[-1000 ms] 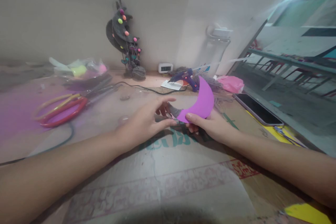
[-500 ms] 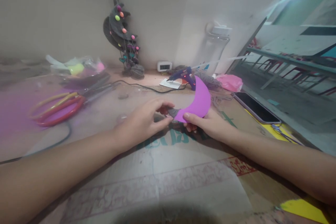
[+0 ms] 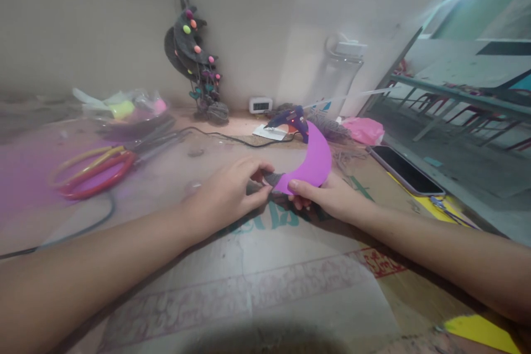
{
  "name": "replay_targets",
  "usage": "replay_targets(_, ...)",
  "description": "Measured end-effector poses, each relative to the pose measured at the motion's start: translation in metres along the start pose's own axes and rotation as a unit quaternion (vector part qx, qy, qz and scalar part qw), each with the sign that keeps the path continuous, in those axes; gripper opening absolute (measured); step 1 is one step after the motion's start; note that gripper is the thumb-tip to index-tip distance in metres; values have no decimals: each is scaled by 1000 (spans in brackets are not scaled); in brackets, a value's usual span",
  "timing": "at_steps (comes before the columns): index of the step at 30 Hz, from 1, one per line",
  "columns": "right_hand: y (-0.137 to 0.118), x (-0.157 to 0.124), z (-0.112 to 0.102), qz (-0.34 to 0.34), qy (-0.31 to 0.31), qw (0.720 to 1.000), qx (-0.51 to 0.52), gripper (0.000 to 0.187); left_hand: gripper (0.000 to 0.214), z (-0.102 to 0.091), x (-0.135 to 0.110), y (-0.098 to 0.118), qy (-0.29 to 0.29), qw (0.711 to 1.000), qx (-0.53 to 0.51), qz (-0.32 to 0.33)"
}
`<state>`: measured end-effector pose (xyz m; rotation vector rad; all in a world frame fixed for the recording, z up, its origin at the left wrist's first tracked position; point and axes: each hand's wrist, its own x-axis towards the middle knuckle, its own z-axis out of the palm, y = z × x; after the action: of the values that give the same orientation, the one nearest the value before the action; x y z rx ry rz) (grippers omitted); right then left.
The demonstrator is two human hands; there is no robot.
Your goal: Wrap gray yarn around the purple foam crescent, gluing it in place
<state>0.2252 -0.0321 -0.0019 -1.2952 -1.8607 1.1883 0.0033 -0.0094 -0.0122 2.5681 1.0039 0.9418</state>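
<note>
The surface (image 3: 323,243) carries teal hand lettering (image 3: 277,217) near its middle and a red printed band (image 3: 381,263) toward its near edge, both too blurred to read. At the far edge, right of centre, stands a clear bottle (image 3: 334,80) with a blue mark. Left of it, a dark hanging decoration (image 3: 186,47) shows coloured balls. Both forearms come in from the near corners. The right hand (image 3: 332,196) holds a purple crescent (image 3: 318,163) above the middle of the surface, thumb on its face, fingers beneath, its grip closed firmly. The left hand (image 3: 238,183) curls around the crescent's grey end (image 3: 274,178); whether that grip pinches it I cannot tell. Red-and-yellow-handled scissors (image 3: 131,161) lie toward the left edge, a phone (image 3: 406,168) along the right. A glue gun (image 3: 286,117) sits near the far edge, beside a small white clock (image 3: 261,105), its digits too small to read
</note>
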Motion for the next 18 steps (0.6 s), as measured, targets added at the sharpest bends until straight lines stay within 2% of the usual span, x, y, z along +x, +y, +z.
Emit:
replay_targets(6,0,-1,1,-17,40,999,-16,39,31,-5,-1,0,-3,998,-61,15)
replay_targets(8,-3,-2,2,-15,58,998,-35,40,25,-7,-1,1,-8,996,-83,-22)
replay_targets(12,-5,-5,3,-15,84,992,-89,37,30,-5,3,0,-32,990,-107,-84)
replay_targets(18,-1,-6,5,-64,77,985,-142,37,23,-1,4,-1,-50,992,-108,-50)
